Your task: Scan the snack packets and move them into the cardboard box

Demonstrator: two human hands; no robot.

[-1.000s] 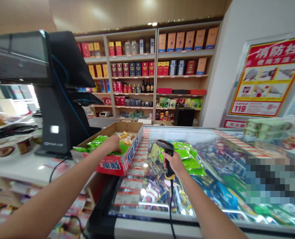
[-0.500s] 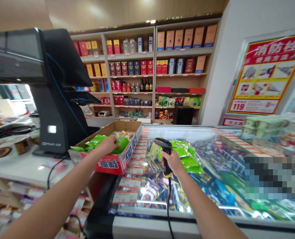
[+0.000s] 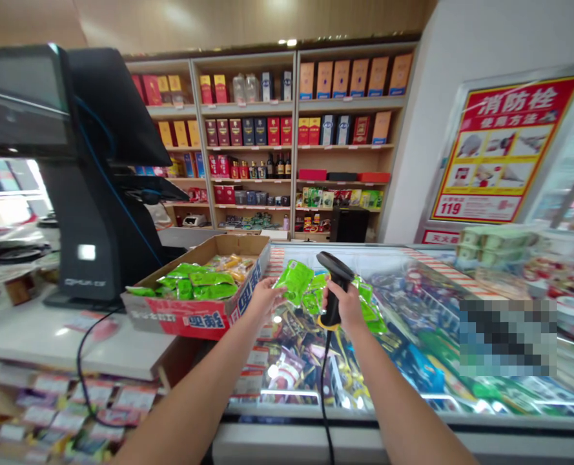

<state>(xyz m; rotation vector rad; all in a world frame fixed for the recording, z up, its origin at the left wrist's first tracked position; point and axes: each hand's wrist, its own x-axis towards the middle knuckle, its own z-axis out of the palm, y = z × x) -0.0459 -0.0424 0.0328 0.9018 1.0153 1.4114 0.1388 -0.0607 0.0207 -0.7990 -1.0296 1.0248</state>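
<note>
My left hand (image 3: 265,298) pinches the edge of a green snack packet (image 3: 294,280), held above the freezer's glass top. A black barcode scanner (image 3: 334,289) with a yellow base ring is gripped by its handle in my right hand (image 3: 348,302). The scanner's head leans toward the packet, and its cable hangs down the front. More green packets (image 3: 374,315) lie on the glass behind the right hand and scanner, partly hidden. To the left, an open cardboard box (image 3: 184,320) holds several green packets and some yellow-wrapped pieces.
A black checkout terminal (image 3: 107,194) stands on the white counter (image 3: 35,329) at left. The glass-topped freezer (image 3: 412,361) spans the front. Green egg cartons (image 3: 497,244) sit at right. Shelves (image 3: 345,148) of boxes and bottles line the back wall.
My left hand has come out of the box and moved right with a green packet. The scanner in my right hand has risen slightly and shifted right. The view has turned a little.
</note>
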